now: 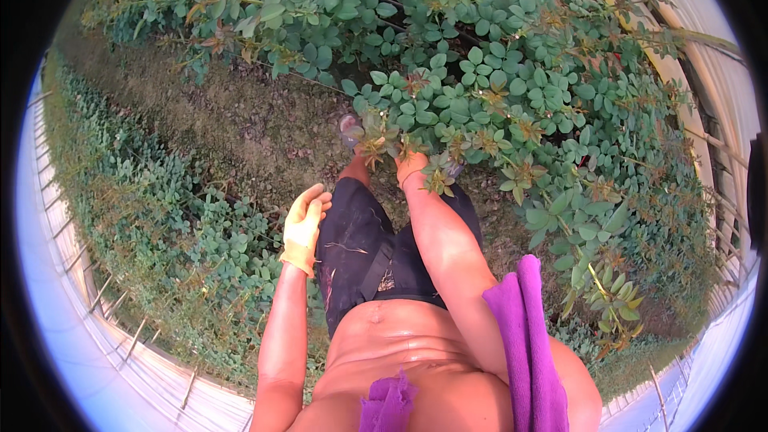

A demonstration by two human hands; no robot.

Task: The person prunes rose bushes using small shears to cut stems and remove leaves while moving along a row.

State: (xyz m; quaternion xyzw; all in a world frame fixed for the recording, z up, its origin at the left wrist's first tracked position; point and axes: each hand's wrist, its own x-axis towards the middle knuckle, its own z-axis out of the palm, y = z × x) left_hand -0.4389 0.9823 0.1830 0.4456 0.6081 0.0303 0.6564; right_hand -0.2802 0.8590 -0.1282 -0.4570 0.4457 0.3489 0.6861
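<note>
Rose bushes (468,90) with green compound leaves and reddish young shoots fill the upper and right part of the view. My left hand (305,222), in a pale orange work glove, is beside my left thigh with its fingers loosely bent; no object shows in it. My right hand (411,165), gloved too, reaches down at the near edge of the bushes. Leaves and a reddish shoot (375,144) cover its fingers, so whether it grips a stem cannot be told.
A bare soil path (252,114) runs between the bush row and another row of plants (228,240) at the left. A thin line stretches along the bushes' edge. A long leafy stem (594,276) leans out at my right. Pale plastic sheeting (708,6) borders the rows.
</note>
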